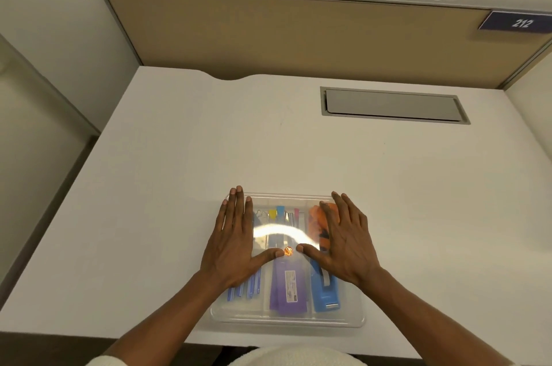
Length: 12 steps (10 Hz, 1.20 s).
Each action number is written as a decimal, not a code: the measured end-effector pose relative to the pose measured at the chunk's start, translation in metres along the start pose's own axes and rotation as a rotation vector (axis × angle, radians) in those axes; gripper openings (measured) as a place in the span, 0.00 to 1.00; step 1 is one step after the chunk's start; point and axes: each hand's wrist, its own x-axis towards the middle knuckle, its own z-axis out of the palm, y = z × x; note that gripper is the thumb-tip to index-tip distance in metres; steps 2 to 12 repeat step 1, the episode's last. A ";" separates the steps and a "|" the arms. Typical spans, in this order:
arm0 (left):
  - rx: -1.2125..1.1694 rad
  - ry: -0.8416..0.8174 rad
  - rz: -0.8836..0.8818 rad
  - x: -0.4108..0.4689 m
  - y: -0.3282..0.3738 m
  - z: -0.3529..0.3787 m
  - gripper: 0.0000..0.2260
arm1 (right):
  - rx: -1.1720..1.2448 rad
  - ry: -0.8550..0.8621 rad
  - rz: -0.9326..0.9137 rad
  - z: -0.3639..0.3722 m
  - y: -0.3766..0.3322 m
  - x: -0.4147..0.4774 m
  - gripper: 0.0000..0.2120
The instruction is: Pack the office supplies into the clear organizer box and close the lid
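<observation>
Clear plastic lies under both sets of fingers: the left hand [234,241] and the right hand [348,241] rest flat on the lid [286,234] of the box [286,321], fingers spread and extended, gripping nothing. The thumbs point inward and almost meet at a small orange mark [288,251] near the lid's middle. The left fingertips reach the far left corner; the right fingertips stop just short of the far right corner.

Through the lid the contents read as packed: blue pens [243,288] in the left compartment, a purple packet [288,288] in the middle with coloured tabs [282,213] beyond it, a blue stapler [325,294] on the right with an orange item [321,217] past it. The box sits at the near edge of the white table [179,156], which otherwise carries only a closed grey hatch [391,105].

Judgement: the step in hand is seating the lid. Whether its rim has caught all round cannot be told; the near edge looks level. To do it well, press straight down with the palms, then work outward to each corner, near ones included, since pressure now falls on the far half. Nothing appears to stand proud of the rim. Keep the box from sliding toward the table edge.
</observation>
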 end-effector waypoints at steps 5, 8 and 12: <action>-0.050 -0.024 0.005 0.002 0.004 -0.006 0.58 | 0.064 0.020 0.043 -0.008 0.002 0.005 0.51; -0.050 -0.024 0.005 0.002 0.004 -0.006 0.58 | 0.064 0.020 0.043 -0.008 0.002 0.005 0.51; -0.050 -0.024 0.005 0.002 0.004 -0.006 0.58 | 0.064 0.020 0.043 -0.008 0.002 0.005 0.51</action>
